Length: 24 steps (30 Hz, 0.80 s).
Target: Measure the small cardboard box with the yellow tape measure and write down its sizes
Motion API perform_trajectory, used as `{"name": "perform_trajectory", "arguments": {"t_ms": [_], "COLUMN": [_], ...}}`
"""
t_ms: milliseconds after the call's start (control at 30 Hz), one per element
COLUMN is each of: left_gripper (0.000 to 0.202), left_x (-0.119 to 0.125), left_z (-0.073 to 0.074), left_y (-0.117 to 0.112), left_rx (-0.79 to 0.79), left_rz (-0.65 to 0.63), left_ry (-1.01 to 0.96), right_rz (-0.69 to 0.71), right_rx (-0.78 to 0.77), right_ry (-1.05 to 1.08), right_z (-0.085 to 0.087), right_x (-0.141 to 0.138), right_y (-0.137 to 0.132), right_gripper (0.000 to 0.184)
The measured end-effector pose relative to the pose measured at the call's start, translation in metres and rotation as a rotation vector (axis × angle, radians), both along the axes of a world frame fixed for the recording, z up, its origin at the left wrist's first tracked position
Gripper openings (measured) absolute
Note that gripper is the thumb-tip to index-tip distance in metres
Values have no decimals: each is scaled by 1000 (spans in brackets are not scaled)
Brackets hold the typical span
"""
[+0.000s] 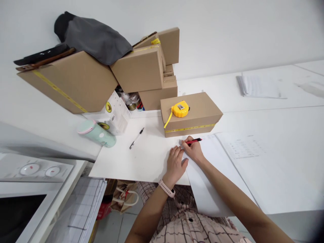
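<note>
Pinched in my right hand (194, 150) is a red and black pen (195, 141), its tip side over the top left corner of a white paper sheet (212, 179). My left hand (175, 165) lies on the table beside that sheet's left edge, fingers stretched forward, holding nothing; a pink wristband (166, 189) is on that wrist. Just beyond both hands stands a taped cardboard box (197, 104). On its top rests a yellow tape measure (180, 109), a short length of its blade hanging at the box's left edge.
A black-and-clear pen (136, 138), a mint green bottle (97, 133) and an avocado-print carton (117, 114) are to the left. Stacked cardboard boxes (139, 69) rise behind, under grey cloth (96, 38). More papers (260, 86) lie at the right. A microwave (32, 172) stands front left.
</note>
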<state>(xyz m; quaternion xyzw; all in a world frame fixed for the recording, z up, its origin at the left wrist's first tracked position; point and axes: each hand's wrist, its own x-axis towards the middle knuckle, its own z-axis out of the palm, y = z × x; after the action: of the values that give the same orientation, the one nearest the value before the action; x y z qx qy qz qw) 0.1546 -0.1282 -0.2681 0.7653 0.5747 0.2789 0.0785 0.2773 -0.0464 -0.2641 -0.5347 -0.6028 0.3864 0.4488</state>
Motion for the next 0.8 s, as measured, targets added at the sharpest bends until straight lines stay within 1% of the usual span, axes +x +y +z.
{"name": "perform_trajectory", "arguments": {"t_ms": [233, 400, 600, 800], "left_gripper": [40, 39, 40, 39], "left_x": [1, 0, 0, 0], "left_z": [0, 1, -2, -4], "left_y": [0, 0, 0, 0], "left_rx": [-10, -19, 25, 52], "left_rz": [10, 5, 0, 9], "left_ry": [0, 9, -4, -9], "right_rz": [-5, 1, -8, -38], "right_rx": [-24, -12, -4, 5], "right_ry": [13, 10, 16, 5], "right_z": [3, 3, -1, 0], "right_x": [0, 0, 0, 0], "right_y": [0, -1, 1, 1], "right_gripper": [26, 25, 24, 25]}}
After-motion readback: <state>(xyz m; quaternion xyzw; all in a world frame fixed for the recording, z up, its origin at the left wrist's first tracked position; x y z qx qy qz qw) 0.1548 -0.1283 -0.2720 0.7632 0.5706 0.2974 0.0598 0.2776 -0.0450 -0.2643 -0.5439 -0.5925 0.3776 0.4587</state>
